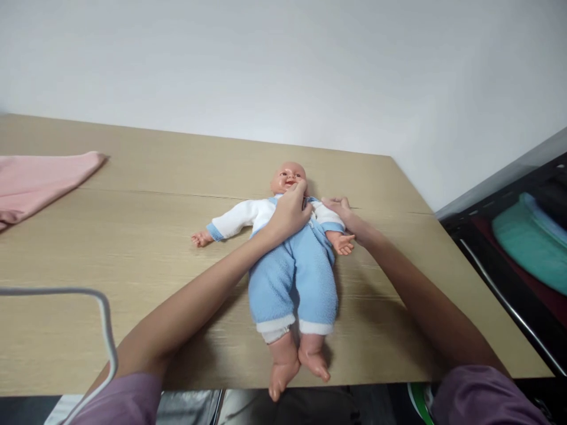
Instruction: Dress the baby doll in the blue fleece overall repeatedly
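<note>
A baby doll [289, 177] lies on its back on the wooden table, feet toward me and slightly past the front edge. It wears a light blue and white outfit [274, 277] with white sleeves and blue cuffs. My left hand [292, 209] rests on its upper chest, fingers closed at the collar and shoulder strap just under the chin; the exact pinch is hidden. On the doll's right-side sleeve, near the shoulder, my right hand [343, 212] has its fingers closed on the cloth. Both doll arms are spread outward.
A pink cloth [44, 183] lies on the table [155, 254] at the left. A grey cable [104, 319] bends across the lower left. Behind the table is a white wall. A dark rack with a teal item [531, 242] stands beyond the right edge.
</note>
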{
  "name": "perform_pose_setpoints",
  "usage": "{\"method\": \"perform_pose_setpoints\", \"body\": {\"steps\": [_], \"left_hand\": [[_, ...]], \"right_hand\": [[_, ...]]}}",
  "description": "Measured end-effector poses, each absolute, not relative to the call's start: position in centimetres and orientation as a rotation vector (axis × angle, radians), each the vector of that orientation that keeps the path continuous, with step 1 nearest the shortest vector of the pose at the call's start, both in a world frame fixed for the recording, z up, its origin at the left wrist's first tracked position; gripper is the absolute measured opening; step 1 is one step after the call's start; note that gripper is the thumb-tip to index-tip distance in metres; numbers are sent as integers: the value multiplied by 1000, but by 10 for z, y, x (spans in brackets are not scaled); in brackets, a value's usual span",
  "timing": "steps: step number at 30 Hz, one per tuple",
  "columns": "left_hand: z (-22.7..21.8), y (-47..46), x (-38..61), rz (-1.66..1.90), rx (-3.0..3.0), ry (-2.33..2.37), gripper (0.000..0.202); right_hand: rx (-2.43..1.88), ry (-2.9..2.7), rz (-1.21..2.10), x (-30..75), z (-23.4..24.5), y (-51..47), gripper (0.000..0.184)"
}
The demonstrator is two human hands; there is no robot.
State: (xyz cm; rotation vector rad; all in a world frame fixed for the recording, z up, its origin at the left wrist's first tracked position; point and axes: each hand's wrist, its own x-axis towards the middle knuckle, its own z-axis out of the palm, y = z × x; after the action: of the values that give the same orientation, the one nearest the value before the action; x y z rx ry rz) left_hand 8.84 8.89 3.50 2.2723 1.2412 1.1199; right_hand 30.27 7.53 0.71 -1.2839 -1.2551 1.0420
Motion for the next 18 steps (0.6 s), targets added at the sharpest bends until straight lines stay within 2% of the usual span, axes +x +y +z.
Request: {"method": "perform_pose_setpoints", "body": {"steps": [4, 5, 9, 18], "left_hand": [[34, 90, 89, 1101, 2265, 1259, 24], [34, 90, 89, 1099, 2260, 1265, 24], [34, 90, 90, 1119, 2257, 1263, 26], [36, 88, 90, 1055, 2272, 1241, 13]], "right_hand": [[-1382, -1571, 1199, 339, 27, 48, 76], [-1375, -1673, 1175, 351, 32, 42, 76], [-1462, -1878, 941, 399, 41, 32, 56], [-1404, -1684, 813, 419, -4, 44, 64]]}}
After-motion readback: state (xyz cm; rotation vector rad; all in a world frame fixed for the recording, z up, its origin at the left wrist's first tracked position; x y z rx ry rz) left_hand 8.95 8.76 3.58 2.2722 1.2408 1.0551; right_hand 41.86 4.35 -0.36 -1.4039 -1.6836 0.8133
